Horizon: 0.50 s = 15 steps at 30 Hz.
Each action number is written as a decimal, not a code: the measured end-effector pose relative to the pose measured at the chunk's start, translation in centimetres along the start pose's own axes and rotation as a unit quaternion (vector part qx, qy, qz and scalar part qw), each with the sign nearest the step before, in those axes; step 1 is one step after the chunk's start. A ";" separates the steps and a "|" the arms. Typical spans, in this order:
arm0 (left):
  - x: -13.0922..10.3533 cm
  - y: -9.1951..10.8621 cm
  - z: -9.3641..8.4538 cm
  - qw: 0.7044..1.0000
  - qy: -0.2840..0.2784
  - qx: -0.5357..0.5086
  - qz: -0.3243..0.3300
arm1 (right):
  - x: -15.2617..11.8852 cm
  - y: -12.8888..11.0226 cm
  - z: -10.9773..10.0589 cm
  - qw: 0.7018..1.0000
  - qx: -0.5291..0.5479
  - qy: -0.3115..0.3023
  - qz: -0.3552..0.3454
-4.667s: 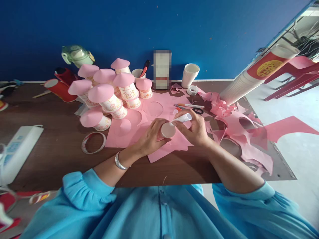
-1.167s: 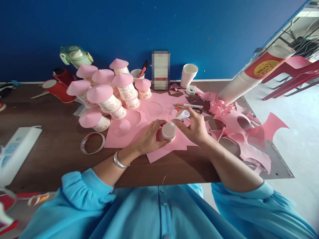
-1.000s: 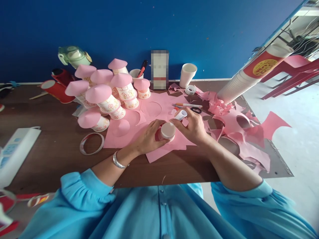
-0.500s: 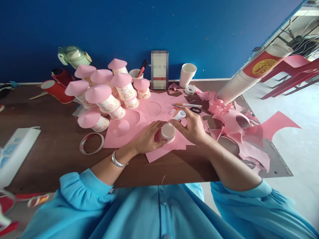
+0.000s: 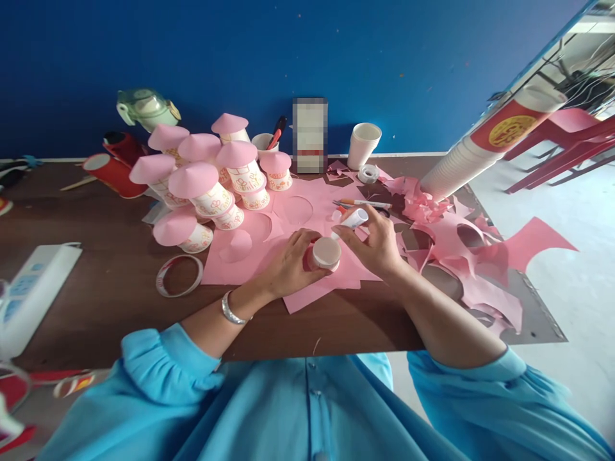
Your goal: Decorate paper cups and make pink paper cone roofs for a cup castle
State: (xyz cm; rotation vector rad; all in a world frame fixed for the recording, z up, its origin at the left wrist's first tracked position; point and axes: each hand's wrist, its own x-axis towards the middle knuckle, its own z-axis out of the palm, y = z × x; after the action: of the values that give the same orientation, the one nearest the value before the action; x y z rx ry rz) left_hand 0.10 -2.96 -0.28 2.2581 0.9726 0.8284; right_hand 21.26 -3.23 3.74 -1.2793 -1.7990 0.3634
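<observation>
My left hand [image 5: 296, 264] wraps around an upturned paper cup [image 5: 327, 253], its pale round base facing up. Between the fingers and thumb of my right hand [image 5: 376, 243] is a white glue stick [image 5: 356, 219], tilted just above and to the right of the cup. Under both hands lie sheets of pink paper [image 5: 259, 262], some with round cuts. To the left stand several decorated paper cups topped with pink paper cones [image 5: 193, 180]. One loose pink cone [image 5: 239, 244] rests on the paper left of my left hand.
Pink paper scraps [image 5: 461, 256] cover the table's right side, beside a leaning stack of cups [image 5: 446, 166]. A pen [image 5: 369, 203] lies beyond my right hand. White cups [image 5: 364, 146] and a tape roll [image 5: 369, 173] stand near the wall. Another tape roll [image 5: 179, 276] lies left.
My right hand has drawn the glue stick slightly right, away from the cup's base. My left hand still holds the cup. The whole view has shifted a little.
</observation>
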 end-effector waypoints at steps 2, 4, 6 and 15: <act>0.1 0.0 -0.4 0.999 -0.016 0.000 0.028 | 0.0 -0.2 -0.1 1.000 -0.001 -0.008 -0.023; 0.3 0.0 -0.7 0.999 -0.027 -0.002 0.047 | 0.0 -0.2 -0.1 0.999 -0.012 -0.017 -0.039; 0.4 -0.1 -0.9 0.998 -0.033 -0.011 0.058 | 0.0 -0.1 0.0 0.999 -0.024 -0.019 -0.044; 0.1 -0.9 -1.3 0.994 -0.073 -0.036 0.067 | 0.3 0.2 -0.1 0.999 -0.033 0.000 -0.011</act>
State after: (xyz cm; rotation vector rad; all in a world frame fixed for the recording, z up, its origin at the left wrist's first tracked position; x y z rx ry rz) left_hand -1.12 -2.07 0.01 2.3056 0.7196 0.7305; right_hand 21.48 -2.92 3.80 -1.3042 -1.8366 0.2932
